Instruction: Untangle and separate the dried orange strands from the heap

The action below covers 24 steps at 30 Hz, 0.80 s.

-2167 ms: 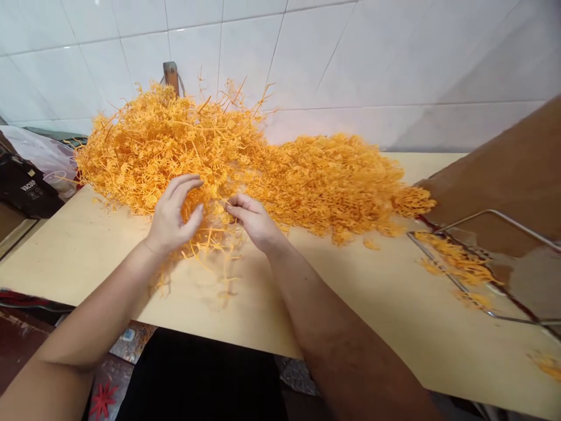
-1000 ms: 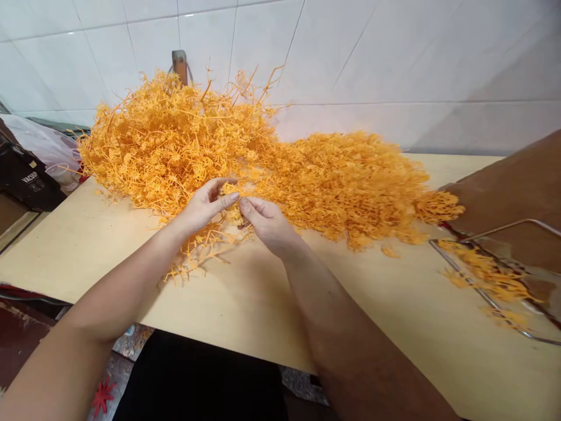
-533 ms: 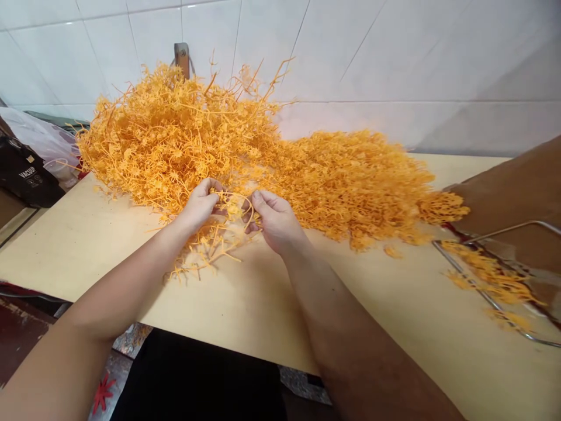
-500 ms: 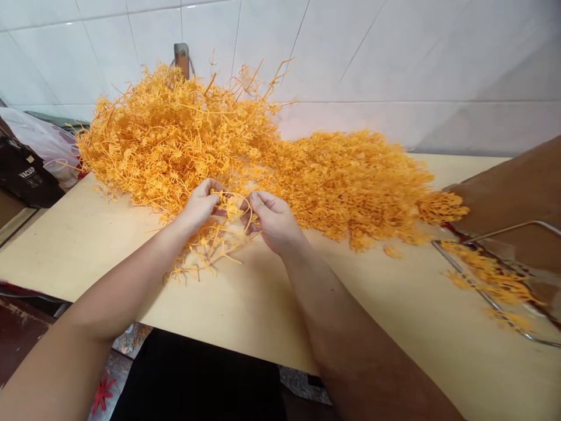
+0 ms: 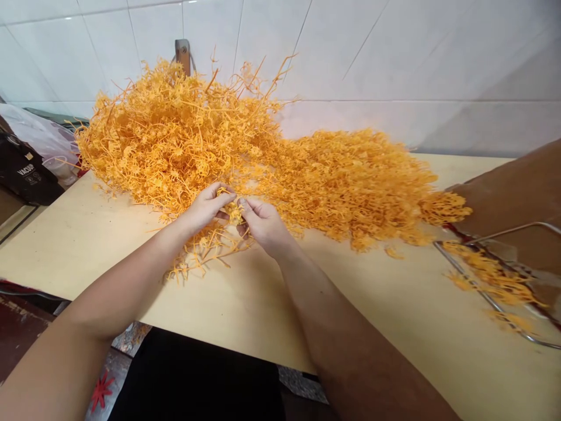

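Note:
Between my two hands is a small orange plastic piece with thin, branching prongs (image 5: 235, 211). My left hand (image 5: 210, 204) pinches it from the left, thumb on top. My right hand (image 5: 262, 223) grips its other side between thumb and fingers; the fingertips underneath are partly hidden. Behind my left hand rises a tall, tangled heap of orange branching pieces (image 5: 175, 137). A lower, flatter heap of orange pieces (image 5: 350, 181) spreads out to the right. Loose orange stems (image 5: 201, 254) lie on the table just below my hands.
The pale wooden table (image 5: 245, 310) stands against a white tiled wall (image 5: 350, 58). At right, a bent metal rod (image 5: 495, 304) and more orange pieces lie by a brown cardboard box (image 5: 517, 187). A black box (image 5: 26, 166) and a clear plastic bag (image 5: 39, 131) are at left.
My right hand has moved left, closer to my left hand. The curved orange strand that arched between the hands no longer shows, and the held piece looks more bunched.

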Tool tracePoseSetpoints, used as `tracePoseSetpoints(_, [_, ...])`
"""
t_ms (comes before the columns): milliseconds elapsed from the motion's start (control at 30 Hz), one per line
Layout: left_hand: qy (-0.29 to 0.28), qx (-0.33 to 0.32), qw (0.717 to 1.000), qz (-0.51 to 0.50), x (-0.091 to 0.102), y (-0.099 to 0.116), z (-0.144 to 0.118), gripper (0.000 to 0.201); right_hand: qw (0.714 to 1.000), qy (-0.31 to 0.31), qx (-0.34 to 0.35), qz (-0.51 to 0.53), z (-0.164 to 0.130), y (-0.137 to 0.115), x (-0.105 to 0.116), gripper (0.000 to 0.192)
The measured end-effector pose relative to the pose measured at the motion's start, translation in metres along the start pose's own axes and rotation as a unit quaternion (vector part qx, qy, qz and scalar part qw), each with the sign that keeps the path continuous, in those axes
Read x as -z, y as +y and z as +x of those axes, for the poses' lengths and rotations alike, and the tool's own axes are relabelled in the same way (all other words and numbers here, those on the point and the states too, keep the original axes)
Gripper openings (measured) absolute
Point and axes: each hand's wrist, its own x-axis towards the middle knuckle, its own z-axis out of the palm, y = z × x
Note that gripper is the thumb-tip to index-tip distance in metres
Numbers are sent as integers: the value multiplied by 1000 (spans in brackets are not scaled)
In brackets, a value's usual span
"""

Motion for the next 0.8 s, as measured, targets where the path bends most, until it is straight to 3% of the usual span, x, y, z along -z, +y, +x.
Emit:
tracePoseSetpoints(67, [15, 2, 1000, 20, -1, -1, 2, 4, 1000, -4, 0, 14, 0, 2, -2, 46])
tracePoseSetpoints(333, [-21, -61, 993, 97, 7, -7, 5, 28, 991, 45, 8, 125, 3, 6, -1, 42])
tracePoseSetpoints(667, [49, -60, 989, 128, 4, -9, 14, 19, 994, -43, -8, 98, -5, 10, -13, 48])
tracePoseSetpoints(800, [44, -90, 990, 99, 8, -15, 23, 18, 995, -64, 43, 66, -5, 15, -17, 54])
